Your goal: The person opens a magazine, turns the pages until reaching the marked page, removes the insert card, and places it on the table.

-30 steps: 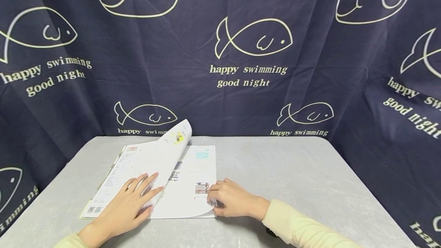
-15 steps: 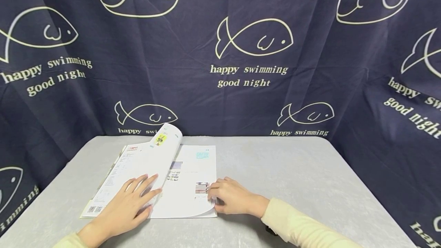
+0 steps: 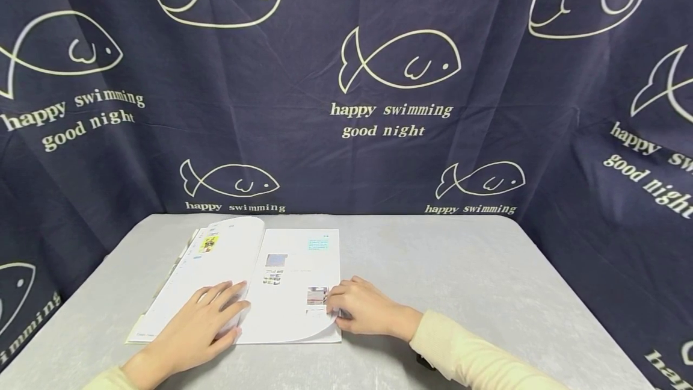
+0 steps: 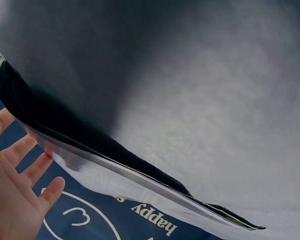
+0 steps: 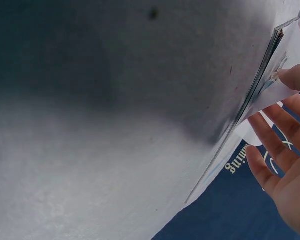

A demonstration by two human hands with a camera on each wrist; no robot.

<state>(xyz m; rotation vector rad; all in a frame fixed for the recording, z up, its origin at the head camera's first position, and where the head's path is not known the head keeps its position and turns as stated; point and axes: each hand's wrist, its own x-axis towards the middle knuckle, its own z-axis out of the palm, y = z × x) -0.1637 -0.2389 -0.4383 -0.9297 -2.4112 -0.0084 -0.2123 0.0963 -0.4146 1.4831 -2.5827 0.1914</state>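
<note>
A magazine [image 3: 295, 306] lies spread on the grey table, its white pages carrying small photos and a turquoise text block. My left hand [image 3: 197, 324] rests with spread fingers on the lower part of the left page [image 3: 184, 294], close to the fold. At the right edge, my right hand [image 3: 370, 309] pinches the lower corner of the right-hand page [image 3: 292, 324], which curls up off the sheets beneath. The right wrist view has the thumb [image 5: 296, 78] against the lifted page [image 5: 285, 65]. In the left wrist view, the left fingers [image 4: 37, 170] show beyond the magazine's lower edge.
The grey table [image 3: 433, 257] extends right of the magazine. A navy curtain [image 3: 303, 107] with white fish drawings and lettering hangs behind the table and along both sides.
The curled page that stood up near the fold has swung left and down onto the left side, its yellow picture moving with it. Both hands have stayed nearly in place.
</note>
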